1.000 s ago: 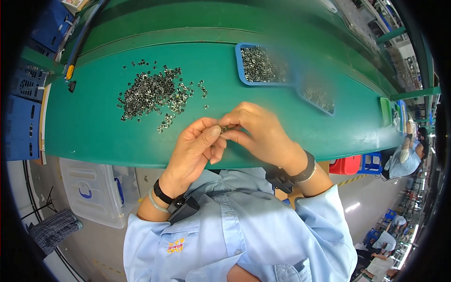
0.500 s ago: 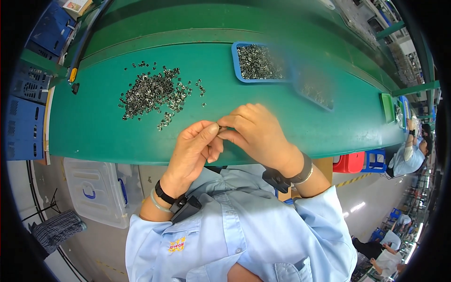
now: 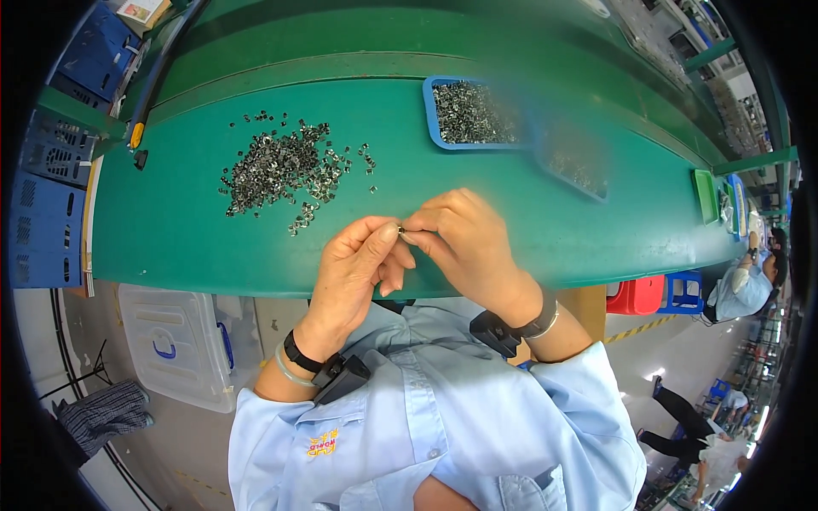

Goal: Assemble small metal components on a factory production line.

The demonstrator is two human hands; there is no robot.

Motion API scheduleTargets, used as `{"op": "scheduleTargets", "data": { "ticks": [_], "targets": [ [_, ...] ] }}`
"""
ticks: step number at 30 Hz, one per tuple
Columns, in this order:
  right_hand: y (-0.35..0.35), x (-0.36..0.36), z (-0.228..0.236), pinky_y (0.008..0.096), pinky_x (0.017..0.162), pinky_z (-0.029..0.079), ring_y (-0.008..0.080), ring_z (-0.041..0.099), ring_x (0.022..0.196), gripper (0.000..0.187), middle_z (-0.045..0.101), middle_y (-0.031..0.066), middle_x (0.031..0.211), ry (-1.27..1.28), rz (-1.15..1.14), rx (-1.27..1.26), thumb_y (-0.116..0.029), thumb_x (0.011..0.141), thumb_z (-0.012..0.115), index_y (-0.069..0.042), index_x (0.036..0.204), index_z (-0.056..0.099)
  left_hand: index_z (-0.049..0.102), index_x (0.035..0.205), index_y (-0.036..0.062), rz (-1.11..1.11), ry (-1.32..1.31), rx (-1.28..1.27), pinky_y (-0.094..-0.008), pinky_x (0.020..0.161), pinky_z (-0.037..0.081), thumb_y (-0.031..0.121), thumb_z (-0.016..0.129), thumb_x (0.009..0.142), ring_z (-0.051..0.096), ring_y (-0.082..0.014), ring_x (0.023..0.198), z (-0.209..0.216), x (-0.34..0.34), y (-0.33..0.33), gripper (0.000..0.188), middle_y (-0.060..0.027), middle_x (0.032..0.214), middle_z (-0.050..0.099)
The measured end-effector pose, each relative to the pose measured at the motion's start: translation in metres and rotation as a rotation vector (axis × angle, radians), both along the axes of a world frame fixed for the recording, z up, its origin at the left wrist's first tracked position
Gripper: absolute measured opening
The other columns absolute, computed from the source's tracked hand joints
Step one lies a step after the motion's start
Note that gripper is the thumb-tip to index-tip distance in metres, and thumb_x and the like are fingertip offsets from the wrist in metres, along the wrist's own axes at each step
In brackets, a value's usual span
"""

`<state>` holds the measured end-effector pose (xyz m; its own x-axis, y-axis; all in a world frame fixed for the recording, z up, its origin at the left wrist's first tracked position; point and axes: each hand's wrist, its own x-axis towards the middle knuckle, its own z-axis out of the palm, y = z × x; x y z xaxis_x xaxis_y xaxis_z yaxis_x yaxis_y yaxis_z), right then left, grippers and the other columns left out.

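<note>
Over the near edge of the green table (image 3: 213,264), my left hand (image 3: 356,260) and my right hand (image 3: 460,243) meet at their fingertips. Thumb and forefinger of each pinch a tiny dark metal part (image 3: 401,230); most of it is hidden by the fingers. Beyond my left hand lies a loose pile of small black and silvery metal parts (image 3: 277,170), with stray ones around it. Farther off to the right, a blue tray (image 3: 433,119) holds many similar parts. A second tray (image 3: 575,166) next to it is blurred by a smudge in the picture.
Blue crates (image 3: 47,230) stand at the left. Below the table edge are a clear lidded plastic box (image 3: 175,341), a red stool (image 3: 635,295) and a blue stool (image 3: 682,291). A green tray (image 3: 705,196) sits at the far right, near a seated co-worker (image 3: 745,285).
My hands stay together at nearly the same spot, with the fingers shifting slightly around the tiny part. The view has moved a little. At the lower right, a person in the background has moved.
</note>
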<state>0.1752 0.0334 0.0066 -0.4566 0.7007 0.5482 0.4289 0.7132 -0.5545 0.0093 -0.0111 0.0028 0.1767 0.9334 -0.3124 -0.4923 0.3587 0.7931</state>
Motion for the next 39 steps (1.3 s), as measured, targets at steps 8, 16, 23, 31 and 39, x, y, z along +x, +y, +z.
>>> {"op": "scheduleTargets", "data": {
  "ticks": [8, 16, 23, 31, 39],
  "targets": [
    [-0.004, 0.005, 0.004, 0.0322, 0.064, 0.045, 0.021, 0.058, 0.074, 0.019, 0.061, 0.0027, 0.083, -0.021, 0.027, 0.04, -0.006, 0.071, 0.072, -0.01, 0.086, 0.061, 0.055, 0.094, 0.0045, -0.028, -0.043, 0.036, -0.0202, 0.044, 0.037, 0.022, 0.054, 0.095, 0.051, -0.0086, 0.052, -0.001, 0.001, -0.002, 0.017, -0.0066, 0.073, 0.062],
    [-0.015, 0.004, -0.005, 0.0322, 0.063, 0.047, 0.0218, 0.058, 0.075, 0.017, 0.061, 0.0042, 0.083, 0.143, 0.048, -0.069, -0.005, 0.073, 0.071, -0.008, 0.087, 0.061, 0.053, 0.093, 0.0068, -0.076, -0.298, 0.08, -0.0218, 0.044, 0.033, 0.021, 0.056, 0.093, 0.049, -0.0095, 0.051, -0.015, 0.008, -0.005, 0.015, -0.0041, 0.067, 0.058],
    [-0.02, 0.008, -0.013, 0.0324, 0.064, 0.047, 0.0223, 0.059, 0.075, 0.016, 0.061, 0.006, 0.084, 0.135, 0.002, -0.079, -0.004, 0.075, 0.07, -0.007, 0.087, 0.06, 0.052, 0.094, 0.0073, -0.078, -0.254, 0.039, -0.0221, 0.044, 0.032, 0.02, 0.055, 0.094, 0.049, -0.0093, 0.052, -0.015, 0.014, -0.007, 0.013, -0.0029, 0.066, 0.056],
    [-0.023, 0.012, -0.009, 0.0303, 0.065, 0.048, 0.0211, 0.059, 0.077, 0.017, 0.062, 0.0057, 0.085, 0.222, 0.022, -0.111, -0.002, 0.074, 0.071, -0.007, 0.089, 0.062, 0.053, 0.094, 0.0068, -0.072, -0.223, 0.064, -0.0232, 0.044, 0.033, 0.021, 0.053, 0.095, 0.048, -0.0101, 0.051, 0.0, 0.012, -0.013, 0.014, -0.0046, 0.065, 0.056],
    [-0.028, 0.008, 0.0, 0.0284, 0.065, 0.048, 0.018, 0.059, 0.076, 0.016, 0.063, 0.005, 0.084, 0.376, 0.1, -0.27, -0.003, 0.075, 0.071, -0.007, 0.088, 0.063, 0.051, 0.094, 0.0077, -0.119, -0.455, 0.084, -0.0238, 0.041, 0.031, 0.024, 0.051, 0.095, 0.041, -0.011, 0.045, -0.009, 0.014, -0.018, 0.016, -0.0041, 0.061, 0.051]
  ]
}}
